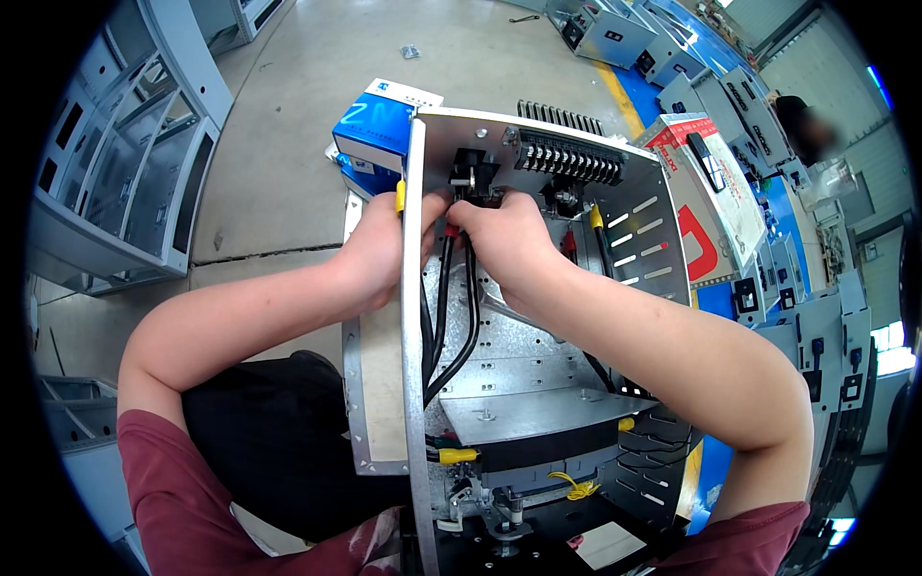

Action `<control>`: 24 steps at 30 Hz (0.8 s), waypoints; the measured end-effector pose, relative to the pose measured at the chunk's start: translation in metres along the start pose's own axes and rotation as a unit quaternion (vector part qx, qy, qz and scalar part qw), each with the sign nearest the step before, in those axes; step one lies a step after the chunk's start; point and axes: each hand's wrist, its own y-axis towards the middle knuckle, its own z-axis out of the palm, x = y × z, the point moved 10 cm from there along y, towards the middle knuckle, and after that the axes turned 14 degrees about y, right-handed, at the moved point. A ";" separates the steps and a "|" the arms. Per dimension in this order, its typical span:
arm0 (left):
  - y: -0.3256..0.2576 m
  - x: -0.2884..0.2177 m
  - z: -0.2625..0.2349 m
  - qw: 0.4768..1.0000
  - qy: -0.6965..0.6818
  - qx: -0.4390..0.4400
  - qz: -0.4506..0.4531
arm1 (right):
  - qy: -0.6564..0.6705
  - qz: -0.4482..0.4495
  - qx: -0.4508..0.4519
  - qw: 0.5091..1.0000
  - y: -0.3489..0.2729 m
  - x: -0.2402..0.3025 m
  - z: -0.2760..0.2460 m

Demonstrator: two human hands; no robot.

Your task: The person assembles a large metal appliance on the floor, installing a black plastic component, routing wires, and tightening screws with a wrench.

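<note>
Both hands meet inside an upright grey metal cabinet (pixel 415 317), just below a black terminal block (pixel 471 175) on its far wall. My left hand (pixel 376 245) reaches round the left edge; its fingers are curled inside, partly hidden by that edge. My right hand (pixel 504 238) is closed, thumb and fingers pinched at the red-sleeved end of a black cable (pixel 444 298). A second black cable (pixel 473 317) hangs beside it, its top covered by the right hand. Below the right wrist lies a silver tool like a wrench (pixel 519 317), partly hidden.
A finned black terminal strip (pixel 571 158) and yellow-sleeved cable (pixel 597 219) sit at the cabinet's far right. Nearer are a metal plate (pixel 538 415) and yellow wires (pixel 576 488). Blue-and-white boxes (pixel 375 130) stand outside left, a red-and-white carton (pixel 706 192) right. Other cabinets (pixel 144 144) surround; a person (pixel 807 130) is far right.
</note>
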 end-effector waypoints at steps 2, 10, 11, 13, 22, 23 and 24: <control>-0.001 -0.004 0.003 1.000 0.008 0.002 -0.002 | 0.002 0.001 -0.008 1.000 0.001 -0.001 -0.001; -0.003 0.002 0.010 0.994 -0.040 0.086 -0.061 | 0.001 -0.013 -0.012 1.000 0.005 -0.003 -0.005; -0.002 0.006 0.007 0.992 -0.051 0.086 -0.075 | 0.002 -0.010 -0.013 1.000 0.004 -0.003 -0.004; -0.003 0.015 0.005 0.989 -0.063 0.093 -0.097 | -0.002 -0.003 -0.012 1.000 0.003 -0.002 -0.003; -0.034 0.010 -0.015 0.987 -0.093 0.077 -0.107 | -0.014 0.022 -0.012 1.000 -0.003 0.001 -0.001; -0.038 0.007 -0.016 0.987 -0.099 0.067 -0.104 | -0.009 0.019 -0.012 1.000 -0.003 0.001 -0.001; -0.037 0.008 -0.018 0.987 -0.092 0.099 -0.092 | -0.004 0.017 -0.011 1.000 -0.003 0.001 -0.001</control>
